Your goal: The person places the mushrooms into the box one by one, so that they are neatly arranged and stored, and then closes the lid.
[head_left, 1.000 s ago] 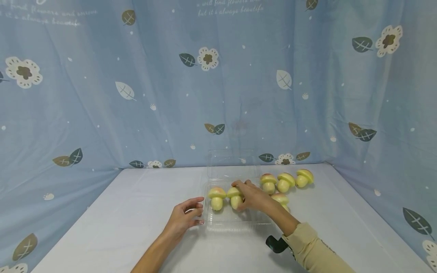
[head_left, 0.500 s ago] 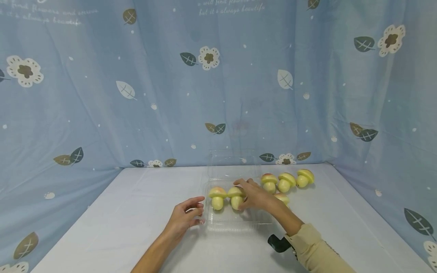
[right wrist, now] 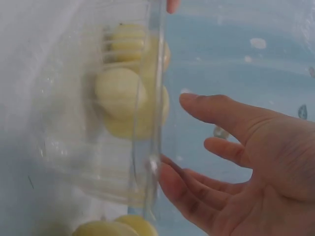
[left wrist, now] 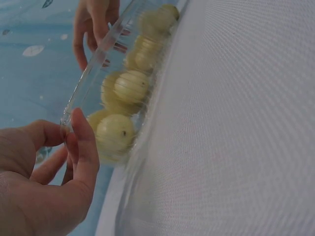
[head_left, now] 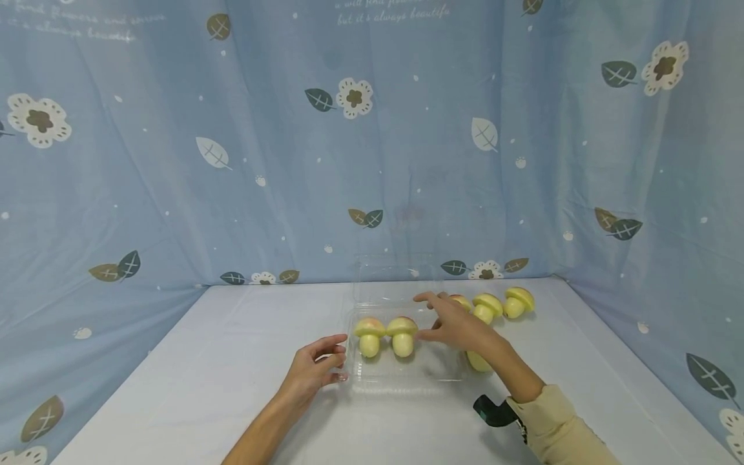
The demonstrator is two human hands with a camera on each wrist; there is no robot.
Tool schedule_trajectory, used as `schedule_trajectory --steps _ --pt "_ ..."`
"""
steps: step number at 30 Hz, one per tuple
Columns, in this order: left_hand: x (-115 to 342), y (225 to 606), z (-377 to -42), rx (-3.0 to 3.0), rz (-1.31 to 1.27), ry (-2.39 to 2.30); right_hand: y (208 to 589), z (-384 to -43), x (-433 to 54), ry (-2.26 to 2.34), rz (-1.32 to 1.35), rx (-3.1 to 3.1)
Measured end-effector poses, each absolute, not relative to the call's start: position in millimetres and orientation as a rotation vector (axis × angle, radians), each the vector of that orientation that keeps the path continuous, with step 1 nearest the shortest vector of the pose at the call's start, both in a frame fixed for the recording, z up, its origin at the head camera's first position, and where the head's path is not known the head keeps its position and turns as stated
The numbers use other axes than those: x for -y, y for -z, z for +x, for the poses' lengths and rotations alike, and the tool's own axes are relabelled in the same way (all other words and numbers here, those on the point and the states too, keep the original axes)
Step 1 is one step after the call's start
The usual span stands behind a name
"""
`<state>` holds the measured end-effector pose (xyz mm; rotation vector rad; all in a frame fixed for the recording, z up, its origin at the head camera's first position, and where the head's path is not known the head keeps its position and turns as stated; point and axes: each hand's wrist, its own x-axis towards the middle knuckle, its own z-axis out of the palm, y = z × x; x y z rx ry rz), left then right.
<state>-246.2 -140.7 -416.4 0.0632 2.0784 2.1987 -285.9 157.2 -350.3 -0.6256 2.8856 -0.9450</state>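
Note:
A clear plastic clamshell box (head_left: pixel 374 373) lies open on the white table, its lid raised at the back. Two yellow-green mushrooms with reddish caps, perhaps toys, stand side by side in it: a left mushroom (head_left: pixel 369 339) and a right mushroom (head_left: pixel 402 337). My left hand (head_left: pixel 314 367) is at the box's left side; in the left wrist view its thumb and finger pinch the rim (left wrist: pixel 74 96). Above the box's right part, my right hand (head_left: pixel 459 326) has its fingers spread and holds nothing. In the right wrist view, its lower fingers (right wrist: pixel 179 189) are right at the rim.
Outside the box on the right are several more mushrooms: a far-right mushroom (head_left: pixel 518 303), one mushroom (head_left: pixel 487 309) left of it, and others partly hidden behind my right hand and forearm. A black device (head_left: pixel 494 412) is by my right sleeve. A blue patterned curtain (head_left: pixel 407 161) surrounds the table.
My right hand has let go of the right mushroom in the box and moved right and slightly back, with its fingers spreading. The left hand has stayed at the box.

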Motion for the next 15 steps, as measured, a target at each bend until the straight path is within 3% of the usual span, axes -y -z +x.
schedule_trajectory --steps 15 --pt "141.0 415.7 -246.5 -2.083 0.05 -2.197 346.0 -274.1 -199.3 0.95 -0.793 -2.991"
